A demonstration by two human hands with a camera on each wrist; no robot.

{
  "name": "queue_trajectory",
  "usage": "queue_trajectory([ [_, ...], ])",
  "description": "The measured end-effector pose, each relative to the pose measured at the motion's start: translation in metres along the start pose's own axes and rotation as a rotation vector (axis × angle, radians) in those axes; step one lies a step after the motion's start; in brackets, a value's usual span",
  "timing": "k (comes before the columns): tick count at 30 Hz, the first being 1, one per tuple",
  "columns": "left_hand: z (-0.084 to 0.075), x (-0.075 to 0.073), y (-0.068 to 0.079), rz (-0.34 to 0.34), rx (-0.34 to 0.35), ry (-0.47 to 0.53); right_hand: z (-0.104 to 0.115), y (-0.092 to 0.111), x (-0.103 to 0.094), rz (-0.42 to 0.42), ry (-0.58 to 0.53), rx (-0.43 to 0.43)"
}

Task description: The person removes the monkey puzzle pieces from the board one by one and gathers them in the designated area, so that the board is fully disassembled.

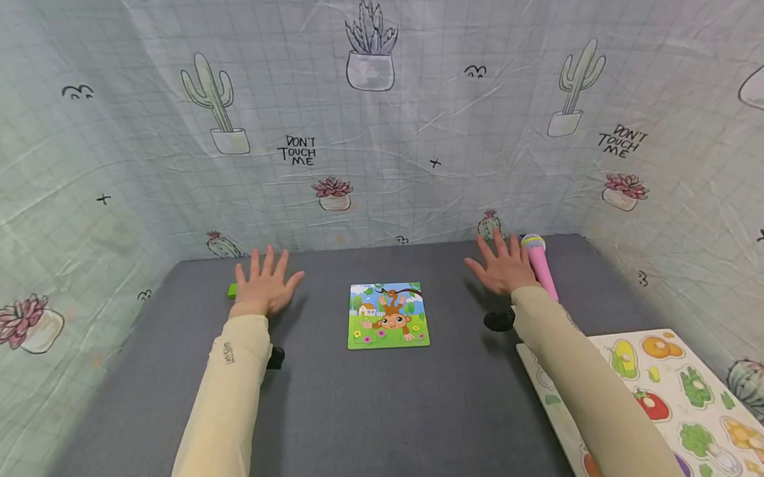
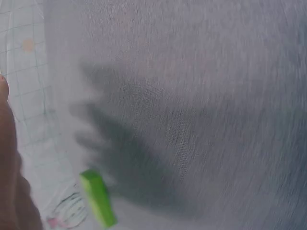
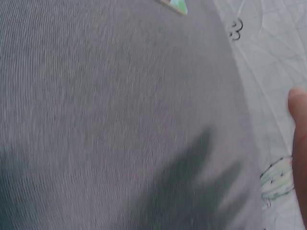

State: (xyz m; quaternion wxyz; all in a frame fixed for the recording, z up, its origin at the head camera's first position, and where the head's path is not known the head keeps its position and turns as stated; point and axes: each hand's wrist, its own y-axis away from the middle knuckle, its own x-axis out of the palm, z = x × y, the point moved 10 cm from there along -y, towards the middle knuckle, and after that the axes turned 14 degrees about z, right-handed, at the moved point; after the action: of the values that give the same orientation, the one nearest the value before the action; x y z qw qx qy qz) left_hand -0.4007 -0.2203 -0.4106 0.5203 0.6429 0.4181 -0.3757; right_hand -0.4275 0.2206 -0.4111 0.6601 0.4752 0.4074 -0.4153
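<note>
My left hand [image 1: 265, 286] is held above the table's far left with its fingers spread and nothing in it. Just beside it, partly hidden, lies a bright green block [image 2: 98, 199], whole in the left wrist view. On the other side my right hand [image 1: 503, 267] is likewise spread and holds nothing. It overlaps the edge of a pink toy microphone [image 1: 542, 268] in the head view; whether they touch I cannot tell. Between the hands lies a square monkey picture puzzle [image 1: 388, 316], its picture upright and its pieces apparently in place.
At the near right, a large white board [image 1: 672, 357] with vegetable pictures lies under the right forearm. The grey table [image 1: 390, 423] ends at a cactus-print cloth [image 1: 391, 145] hanging behind and along both sides. Dark wrist cameras [image 1: 499, 321] hang below the wrists.
</note>
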Motion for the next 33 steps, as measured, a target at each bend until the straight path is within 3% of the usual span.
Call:
queue_trajectory([
  [4,-0.03,0.008,-0.002,-0.06,0.188,0.16,0.012,0.0,0.007,0.018,-0.131,-0.044],
  [7,-0.06,0.023,0.002,-0.074,0.351,0.274,0.037,0.002,0.012,0.041,-0.266,-0.105],
  [10,-0.084,0.038,0.006,-0.062,0.446,0.307,0.067,0.005,0.017,0.065,-0.337,-0.17],
  [14,-0.099,0.05,0.005,-0.043,0.471,0.321,0.107,0.007,0.026,0.097,-0.381,-0.251],
  [21,-0.097,0.057,0.004,-0.03,0.481,0.328,0.162,0.005,0.039,0.134,-0.4,-0.402],
  [27,-0.095,0.058,0.012,-0.039,0.532,0.327,0.177,-0.004,0.051,0.162,-0.412,-0.421],
  [33,-0.096,0.06,0.016,-0.032,0.584,0.316,0.184,-0.014,0.059,0.127,-0.447,-0.451],
])
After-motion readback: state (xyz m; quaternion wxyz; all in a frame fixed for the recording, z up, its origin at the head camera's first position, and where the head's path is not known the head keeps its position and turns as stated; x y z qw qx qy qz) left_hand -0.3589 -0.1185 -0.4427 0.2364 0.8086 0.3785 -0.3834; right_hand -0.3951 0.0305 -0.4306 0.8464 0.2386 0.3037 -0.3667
